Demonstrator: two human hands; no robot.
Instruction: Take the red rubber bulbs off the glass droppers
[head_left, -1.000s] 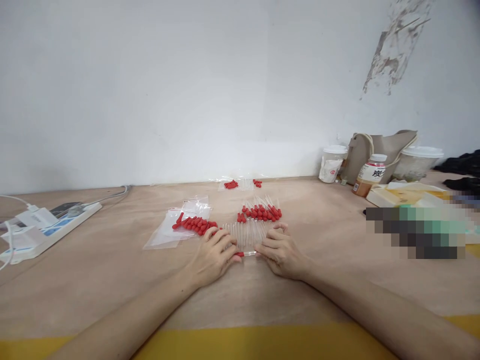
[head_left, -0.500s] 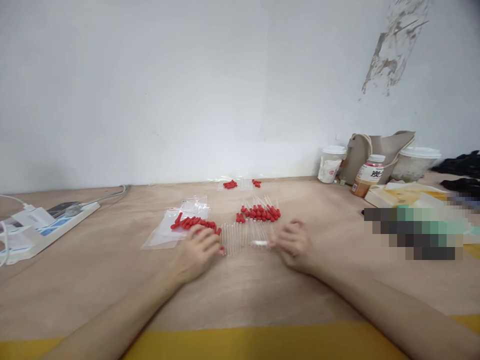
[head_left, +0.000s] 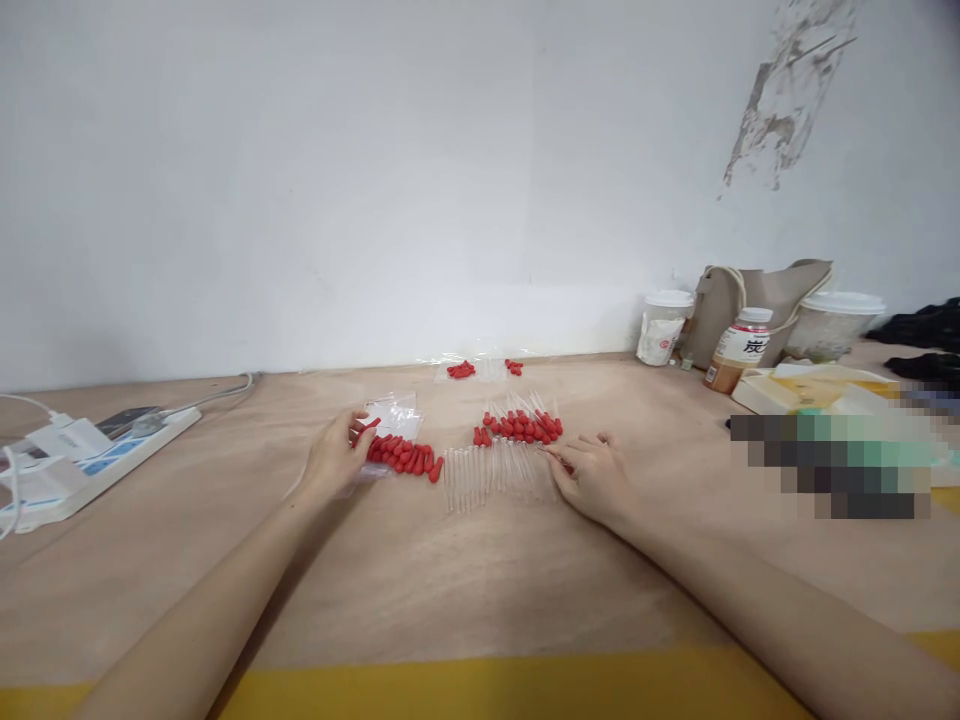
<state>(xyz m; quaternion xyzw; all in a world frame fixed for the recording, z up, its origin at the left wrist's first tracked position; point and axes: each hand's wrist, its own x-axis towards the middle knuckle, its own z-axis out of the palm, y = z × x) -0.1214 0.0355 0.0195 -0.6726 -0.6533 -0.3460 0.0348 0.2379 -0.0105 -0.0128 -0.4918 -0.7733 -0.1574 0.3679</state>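
Observation:
A row of clear glass dropper tubes (head_left: 495, 472) lies on the brown table (head_left: 480, 580) between my hands. Left of it sits a heap of loose red rubber bulbs (head_left: 405, 455) on a clear plastic bag (head_left: 390, 412). My left hand (head_left: 336, 457) pinches one red bulb (head_left: 367, 428) at the heap's left end. Behind the tubes lies a bunch of assembled droppers with red bulbs (head_left: 521, 425). My right hand (head_left: 592, 475) rests at the right end of the tube row, its fingers curled onto a dropper whose red bulb shows at the fingertips.
A white power strip with chargers and cables (head_left: 82, 455) lies far left. More red bulbs on a bag (head_left: 480, 368) sit by the wall. At right stand lidded cups (head_left: 664, 325), a bottle (head_left: 739, 350), a beige bag (head_left: 765, 300), flat boxes (head_left: 810, 392) and dark cloth (head_left: 926, 330).
My hands have parted from the middle of the tube row. The left hand moved left to the bulb heap and picked up a bulb; the right hand moved right and back.

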